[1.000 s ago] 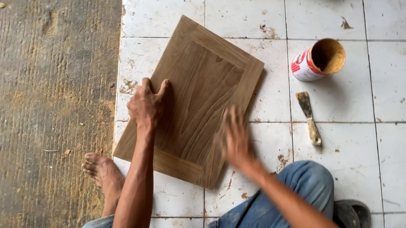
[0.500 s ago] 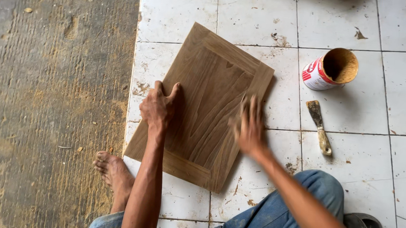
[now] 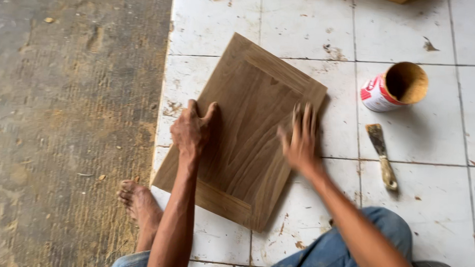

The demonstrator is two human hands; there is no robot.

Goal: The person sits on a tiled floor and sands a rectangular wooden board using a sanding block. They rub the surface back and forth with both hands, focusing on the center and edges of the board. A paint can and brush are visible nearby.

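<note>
A brown wooden panel with a raised frame (image 3: 252, 102) lies flat and askew on the white tiled floor (image 3: 438, 179). My left hand (image 3: 191, 130) presses down on its left part, thumb spread and fingers bent. My right hand (image 3: 301, 137) is blurred with motion at the panel's right edge, fingers apart and palm down. Whether anything lies under that palm is hidden.
An open tin can (image 3: 393, 87) lies on its side to the right of the panel, with a worn brush (image 3: 382, 155) below it. My bare foot (image 3: 138, 204) rests at the edge of the rough concrete strip (image 3: 62, 115). My jeans-clad knee (image 3: 350, 245) is lower right.
My right hand has slid across the panel from its lower middle toward the right edge. The left hand has stayed pressed on the left part. The view has drifted.
</note>
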